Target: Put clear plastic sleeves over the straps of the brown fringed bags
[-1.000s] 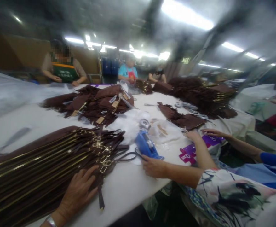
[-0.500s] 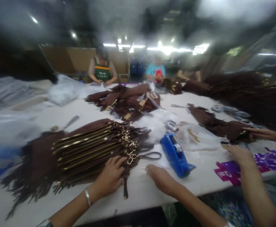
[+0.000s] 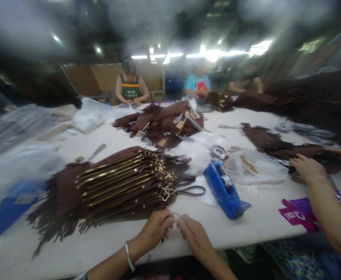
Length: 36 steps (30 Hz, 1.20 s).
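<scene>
My left hand (image 3: 156, 228), with a silver bangle at the wrist, is closed in a pinch. A dark strap (image 3: 162, 240) pokes out below its fingers. My right hand (image 3: 193, 234) pinches a small metal clasp (image 3: 175, 215) that spans the narrow gap between both hands' fingertips. Fingers hide most of the clasp and strap, so I cannot tell whether they are joined. Just beyond my hands lies a stack of dark brown fringed pouches (image 3: 123, 186) with gold zips, gold clasps and wrist loops.
Right of the pouches stands a blue tape dispenser (image 3: 225, 190). Clear plastic bags (image 3: 255, 167) and a tagged brown pile (image 3: 164, 120) lie beyond. A co-worker's hand (image 3: 310, 169) works at the right, near purple packaging (image 3: 300, 214). A blue sheet (image 3: 13, 206) lies left.
My left hand has come off the pouches towards me and closed. My right hand has moved slightly nearer me with the clasp, and the hands now meet. The co-worker's hand has shifted up.
</scene>
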{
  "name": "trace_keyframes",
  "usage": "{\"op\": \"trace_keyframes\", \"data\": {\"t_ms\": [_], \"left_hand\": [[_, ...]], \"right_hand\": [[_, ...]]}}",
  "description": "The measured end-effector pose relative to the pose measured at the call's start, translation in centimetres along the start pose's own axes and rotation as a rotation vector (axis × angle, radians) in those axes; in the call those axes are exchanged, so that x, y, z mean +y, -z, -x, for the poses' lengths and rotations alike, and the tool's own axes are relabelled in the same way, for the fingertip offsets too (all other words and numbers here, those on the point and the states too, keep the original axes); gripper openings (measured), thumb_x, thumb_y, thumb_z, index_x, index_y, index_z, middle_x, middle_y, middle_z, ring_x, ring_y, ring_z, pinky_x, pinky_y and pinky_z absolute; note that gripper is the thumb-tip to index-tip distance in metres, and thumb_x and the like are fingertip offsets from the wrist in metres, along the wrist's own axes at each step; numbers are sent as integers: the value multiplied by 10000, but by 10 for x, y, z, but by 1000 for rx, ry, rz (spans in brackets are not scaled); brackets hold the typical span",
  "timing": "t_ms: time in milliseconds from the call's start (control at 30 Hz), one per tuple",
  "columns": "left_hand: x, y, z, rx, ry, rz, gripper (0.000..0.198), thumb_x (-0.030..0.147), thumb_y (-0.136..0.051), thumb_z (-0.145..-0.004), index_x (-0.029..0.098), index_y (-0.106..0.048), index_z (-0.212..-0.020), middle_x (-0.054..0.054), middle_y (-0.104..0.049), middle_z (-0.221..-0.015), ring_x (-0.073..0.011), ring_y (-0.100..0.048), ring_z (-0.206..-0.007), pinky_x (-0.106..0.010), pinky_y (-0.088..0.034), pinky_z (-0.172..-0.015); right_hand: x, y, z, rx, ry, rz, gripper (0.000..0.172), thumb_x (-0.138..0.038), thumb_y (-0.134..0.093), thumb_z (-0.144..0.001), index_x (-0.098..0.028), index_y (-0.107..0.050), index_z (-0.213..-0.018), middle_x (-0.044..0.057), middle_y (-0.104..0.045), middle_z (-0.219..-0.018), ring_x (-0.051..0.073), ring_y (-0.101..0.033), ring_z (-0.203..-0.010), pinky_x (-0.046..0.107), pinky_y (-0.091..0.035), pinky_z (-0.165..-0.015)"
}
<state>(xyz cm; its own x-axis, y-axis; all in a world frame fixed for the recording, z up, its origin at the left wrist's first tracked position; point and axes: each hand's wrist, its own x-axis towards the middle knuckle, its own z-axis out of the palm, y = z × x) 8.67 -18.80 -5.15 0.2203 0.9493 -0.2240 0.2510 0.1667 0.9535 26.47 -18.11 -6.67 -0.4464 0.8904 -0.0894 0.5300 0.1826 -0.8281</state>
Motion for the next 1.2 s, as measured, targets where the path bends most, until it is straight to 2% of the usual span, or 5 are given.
{"op": "trace_keyframes", "data": {"t_ms": [267, 433, 700, 1067, 1200], "left_hand": [[-11, -3, 3, 57, 170, -4, 372, 498, -481, -861, 163, -534, -709, 23, -559, -603, -73, -440, -342, -180, -273, -330], [-20, -3, 4, 83, 167, -10, 358, 515, -516, -838, 184, -507, -703, 45, -537, -538, -75, -400, -329, -179, -246, -317], [-39, 1, -9, 204, 253, 4, 297, 374, -494, -775, 192, -450, -545, 55, -433, -387, -65, -314, -327, -186, -197, -361], [-26, 5, -7, 147, 313, -83, 386, 525, -415, -845, 212, -461, -623, 42, -461, -423, -97, -325, -314, -213, -236, -345], [-9, 13, 8, 219, 84, -383, 313, 418, -408, -918, 201, -561, -752, -39, -607, -729, -190, -573, -710, -307, -460, -686]], "right_hand": [[8, -10, 2, -32, 5, -161, 314, -404, -329, -964, -207, -512, -801, -21, -535, -666, 136, -503, -635, 241, -343, -611], [11, -20, -2, -227, -219, -485, 352, -440, -297, -948, -206, -509, -792, -69, -427, -537, 96, -336, -410, 216, -266, -430], [3, -25, -1, -14, 149, 77, 317, -221, -362, -937, -182, -519, -1210, 101, -639, -1055, 206, -607, -1003, 309, -440, -869], [5, -40, -9, 79, 213, 274, 315, -175, -329, -962, -170, -518, -1215, 83, -640, -998, 186, -641, -908, 279, -482, -814], [17, -44, -16, 221, 174, 373, 310, -195, -304, -978, -149, -512, -1202, 95, -638, -975, 201, -640, -899, 301, -487, -780]]}}
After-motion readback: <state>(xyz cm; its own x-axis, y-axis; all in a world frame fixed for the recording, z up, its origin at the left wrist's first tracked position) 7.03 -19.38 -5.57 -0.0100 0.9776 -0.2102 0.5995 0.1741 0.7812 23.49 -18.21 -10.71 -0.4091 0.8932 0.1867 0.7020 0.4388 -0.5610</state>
